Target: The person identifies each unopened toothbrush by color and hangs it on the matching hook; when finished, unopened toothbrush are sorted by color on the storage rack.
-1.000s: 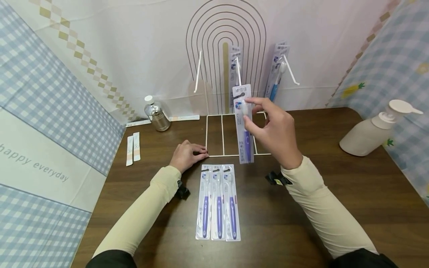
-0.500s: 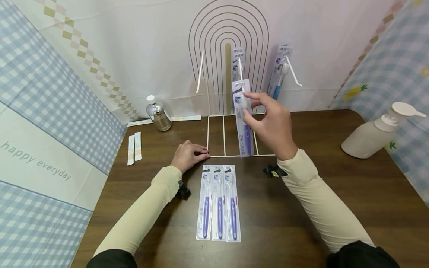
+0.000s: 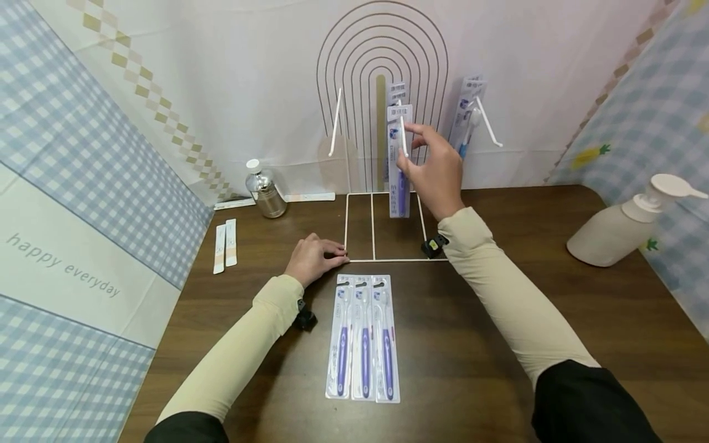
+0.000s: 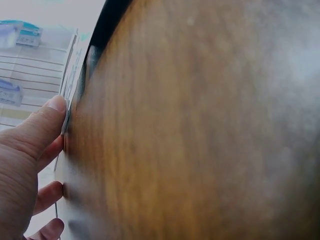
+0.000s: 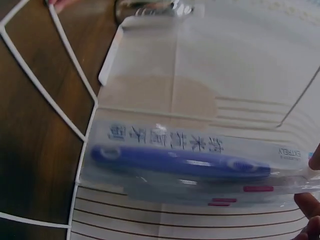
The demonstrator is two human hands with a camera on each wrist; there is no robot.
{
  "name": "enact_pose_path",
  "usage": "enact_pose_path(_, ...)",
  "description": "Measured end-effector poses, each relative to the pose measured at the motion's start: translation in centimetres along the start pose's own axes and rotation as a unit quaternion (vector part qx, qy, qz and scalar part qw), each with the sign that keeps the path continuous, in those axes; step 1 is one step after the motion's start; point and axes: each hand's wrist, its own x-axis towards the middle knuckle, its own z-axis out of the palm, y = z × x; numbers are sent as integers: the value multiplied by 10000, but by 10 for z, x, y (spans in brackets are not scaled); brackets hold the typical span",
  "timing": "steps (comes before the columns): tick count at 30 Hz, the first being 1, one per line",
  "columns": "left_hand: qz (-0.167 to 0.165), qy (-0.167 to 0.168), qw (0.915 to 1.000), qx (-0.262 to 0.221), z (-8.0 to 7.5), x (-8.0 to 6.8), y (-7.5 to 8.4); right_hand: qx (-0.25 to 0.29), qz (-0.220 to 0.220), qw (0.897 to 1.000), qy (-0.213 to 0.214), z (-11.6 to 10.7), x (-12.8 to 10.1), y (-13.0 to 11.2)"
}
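A packaged purple toothbrush (image 3: 400,184) hangs upright on the rack's middle hook (image 3: 404,138), whose tip juts out in front of the card. My right hand (image 3: 440,166) pinches this pack at its right edge, near the brush head; its purple handle fills the middle of the right wrist view. Behind it on that hook are more packs (image 3: 396,89). My left hand (image 3: 311,258) holds the front left corner of the white wire rack (image 3: 373,240) between thumb and fingers, low against the table. Three packaged purple toothbrushes (image 3: 364,357) lie side by side in front of the rack.
Packaged blue toothbrushes (image 3: 464,123) hang on the right hook (image 3: 488,123). The left hook (image 3: 335,123) bears no pack. A glass bottle (image 3: 267,194) and paper sachets (image 3: 225,246) are at the left. A pump bottle (image 3: 615,227) stands at the right. A cloth backdrop rises behind.
My right hand has moved up and back with the packaged toothbrush, bringing it from in front of the middle hook onto it. My left hand has stayed at the rack's corner.
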Motion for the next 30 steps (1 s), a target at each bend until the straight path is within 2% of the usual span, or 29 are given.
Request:
enact_pose_path(6, -17, 25, 10000, -37, 0, 1, 3, -67, 176, 9998, 6, 10, 16, 12)
enact_pose_path(10, -1, 32, 10000, -40, 0, 2, 4, -23, 163, 9999, -9, 10, 16, 16)
enact_pose_path(14, 2, 1, 10000, -67, 0, 0, 3, -14, 111, 9999, -25, 7, 5, 17)
enact_pose_path(18, 29, -10, 10000, -66, 1, -1, 1, 25, 48, 9998, -198, 2, -19, 15)
enact_pose_path(21, 41, 8, 10000, -4, 1, 0, 0, 120, 67, 9979, -627, -2, -40, 10)
enact_pose_path(24, 104, 88, 9999, 45, 0, 2, 0, 175, 146, 9920, -1243, -5, -61, 4)
enact_pose_path(27, 92, 68, 9999, 29, 0, 1, 0, 188, 240, 9800, -1964, -7, -88, -1)
enact_pose_path(30, 13, -31, 10000, 10, 0, 0, -1, 234, 424, 9624, -2673, -7, -119, -3)
